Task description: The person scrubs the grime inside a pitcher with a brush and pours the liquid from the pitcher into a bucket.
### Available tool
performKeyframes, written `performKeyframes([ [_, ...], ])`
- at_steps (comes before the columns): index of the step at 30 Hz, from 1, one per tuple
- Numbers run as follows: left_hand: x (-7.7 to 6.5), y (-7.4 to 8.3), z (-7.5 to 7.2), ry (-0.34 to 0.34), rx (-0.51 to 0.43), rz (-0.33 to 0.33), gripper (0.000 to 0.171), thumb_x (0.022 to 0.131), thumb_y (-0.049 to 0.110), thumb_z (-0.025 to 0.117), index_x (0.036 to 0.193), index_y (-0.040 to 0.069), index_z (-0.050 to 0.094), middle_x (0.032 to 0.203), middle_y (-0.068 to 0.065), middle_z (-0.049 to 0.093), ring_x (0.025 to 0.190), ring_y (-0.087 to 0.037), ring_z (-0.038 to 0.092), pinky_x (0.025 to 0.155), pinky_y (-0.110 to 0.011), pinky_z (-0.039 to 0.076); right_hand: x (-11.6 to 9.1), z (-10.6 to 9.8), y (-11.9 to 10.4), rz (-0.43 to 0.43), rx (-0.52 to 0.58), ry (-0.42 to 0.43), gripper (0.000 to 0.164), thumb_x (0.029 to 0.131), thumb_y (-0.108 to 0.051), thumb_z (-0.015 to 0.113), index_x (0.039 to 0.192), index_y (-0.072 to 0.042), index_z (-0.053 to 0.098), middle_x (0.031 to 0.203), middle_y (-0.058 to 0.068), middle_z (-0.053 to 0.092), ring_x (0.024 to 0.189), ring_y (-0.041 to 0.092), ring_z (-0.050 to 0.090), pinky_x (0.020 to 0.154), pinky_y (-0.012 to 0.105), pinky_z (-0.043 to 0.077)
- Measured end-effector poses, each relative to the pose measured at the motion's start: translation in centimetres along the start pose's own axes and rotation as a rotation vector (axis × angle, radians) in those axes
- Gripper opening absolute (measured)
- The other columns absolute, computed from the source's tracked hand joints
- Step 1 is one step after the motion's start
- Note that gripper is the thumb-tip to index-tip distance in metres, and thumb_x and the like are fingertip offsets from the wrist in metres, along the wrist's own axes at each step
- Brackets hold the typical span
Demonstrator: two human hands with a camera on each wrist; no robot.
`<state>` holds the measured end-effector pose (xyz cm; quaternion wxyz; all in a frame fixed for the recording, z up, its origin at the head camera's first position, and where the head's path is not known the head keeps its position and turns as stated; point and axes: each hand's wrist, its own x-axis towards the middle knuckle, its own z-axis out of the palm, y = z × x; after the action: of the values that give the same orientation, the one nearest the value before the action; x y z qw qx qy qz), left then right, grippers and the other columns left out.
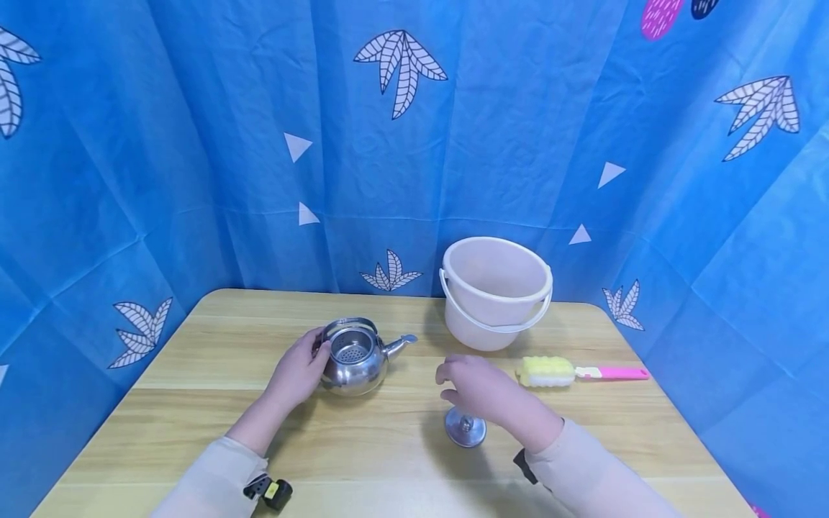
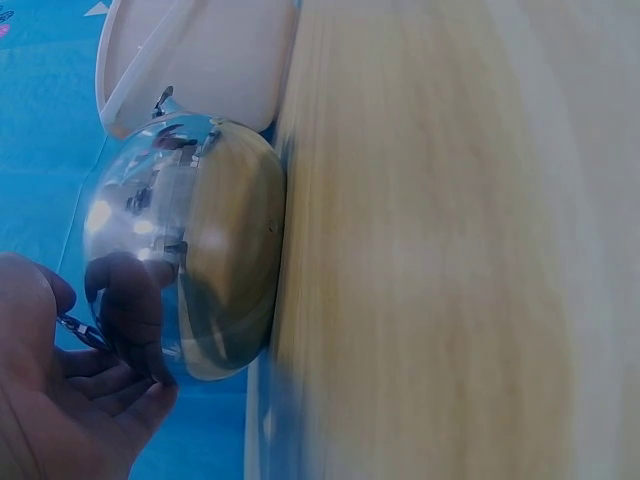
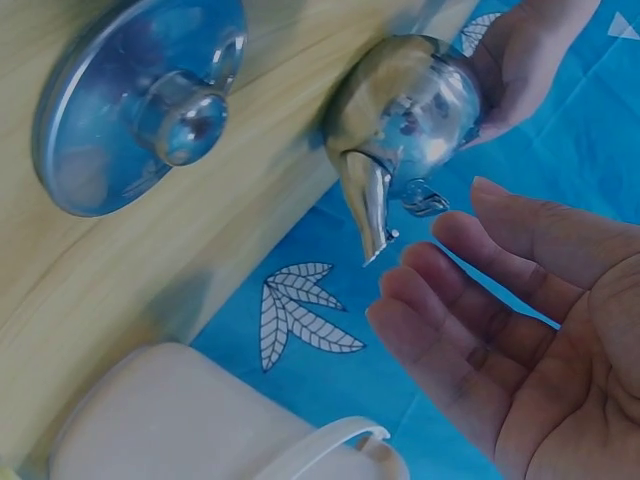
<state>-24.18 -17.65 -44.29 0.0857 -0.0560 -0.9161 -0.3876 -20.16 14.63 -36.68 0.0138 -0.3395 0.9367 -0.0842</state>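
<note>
A shiny steel teapot [image 1: 355,373] stands on the table, its lid off and a perforated strainer [image 1: 352,351] showing in its mouth. My left hand [image 1: 303,368] holds the pot's left side, thumb near the rim and fingers against the body; the left wrist view shows the fingers [image 2: 110,385] bent along the round wall. The spout [image 1: 400,344] points right. Below my right hand [image 1: 476,388], the round steel lid [image 1: 465,429] lies on the table with its knob up. That hand hovers with relaxed fingers [image 3: 430,340] and nothing between them, apart from the lid.
A white bucket [image 1: 499,316] with its handle hanging in front stands at the back right. Right of my right hand lies a yellow and white sponge brush [image 1: 547,372] with a pink handle [image 1: 622,373]. A blue curtain [image 1: 388,158] hangs behind the table [image 1: 363,460].
</note>
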Motion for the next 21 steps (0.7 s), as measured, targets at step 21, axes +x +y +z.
performKeyframes([
  [21,-0.1,0.1,0.0,0.008,0.004,0.002,0.053,0.107,0.024,0.044,0.147,-0.01,0.038,0.147,-0.032,0.042,0.136,-0.049,0.041,0.114,-0.059,0.032,2.2,-1.3,-2.0,-0.045,0.023,0.021,0.021,0.091,-0.016,0.075,0.11,-0.008,0.073,0.107,0.002,0.07,0.1,0.019,0.066,0.089,0.033,0.056],
])
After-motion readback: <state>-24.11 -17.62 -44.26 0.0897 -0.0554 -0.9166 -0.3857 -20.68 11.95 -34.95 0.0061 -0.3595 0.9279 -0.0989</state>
